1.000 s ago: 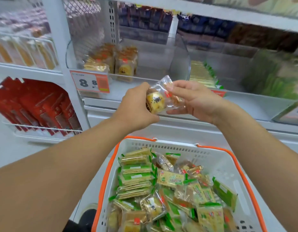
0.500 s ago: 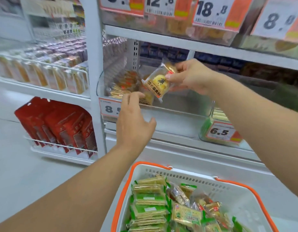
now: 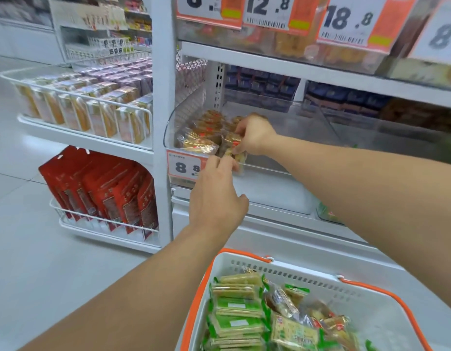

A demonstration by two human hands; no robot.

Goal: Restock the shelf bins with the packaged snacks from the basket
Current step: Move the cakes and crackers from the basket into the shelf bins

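We had our right hand (image 3: 255, 134) reached into the clear plastic shelf bin (image 3: 282, 138), its fingers curled round a small clear-wrapped yellow pastry packet (image 3: 236, 154) that sat low against the bin's front wall, at about seven o'clock from the hand. Just to the packet's nine o'clock lay the gold-and-red wrapped pastries (image 3: 201, 138) already stocked in the bin's left end. Our left hand (image 3: 217, 196) hovered in front of the bin at six o'clock from the packet, fingers loosely extended and gripping nothing, its fingertips close to the bin's front wall beside the white-and-orange price tag (image 3: 184, 167); we could not tell whether they touched it. We judged the packet light and soft, with a crinkly, somewhat slippery film and a crumbly cake inside that would dent under a hard squeeze, so the sealed end of the wrapper or a gentle hold across the flat faces seemed the best place to take it. Below, at five o'clock from the hands, the white plastic basket with orange handles (image 3: 290, 272) held stacked green-wrapped cracker packs (image 3: 236, 307) and more loose clear-wrapped snacks (image 3: 318, 317), all seemingly just as light, so much of the restocking looked undone.
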